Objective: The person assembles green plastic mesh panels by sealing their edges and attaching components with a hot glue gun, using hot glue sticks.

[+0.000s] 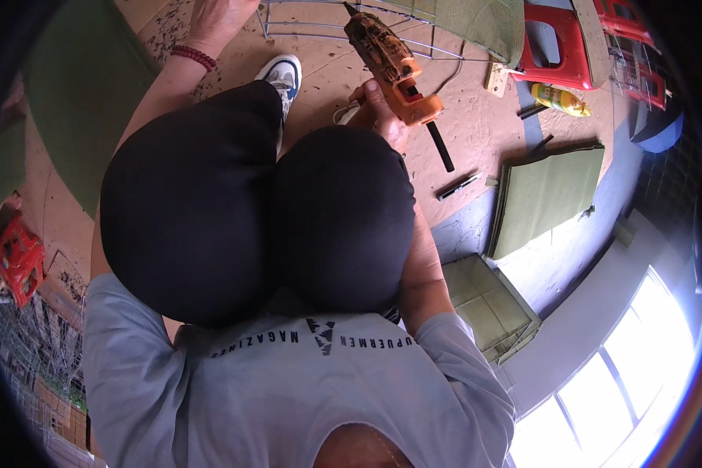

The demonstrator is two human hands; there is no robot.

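Orange hot-glue gun point(402, 70) grasped by right hand point(385, 117); nozzle point(351, 9) near wire frame point(304, 23), black glue stick point(440, 147) protruding behind. Left hand point(220, 19) beside frame, cropped; grip cannot be told. Printed lettering point(281, 338) on grey T-shirt point(304, 390); label point(550, 96) on yellow bottle point(573, 104).

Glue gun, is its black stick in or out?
Partly in: the black stick juts from the rear of the orange glue gun.

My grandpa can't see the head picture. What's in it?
The person's right hand grips an orange, dark-stained glue gun with a black stick poking from its back. The left hand, partly cut off, is by a wire frame; green panels lie to the right.
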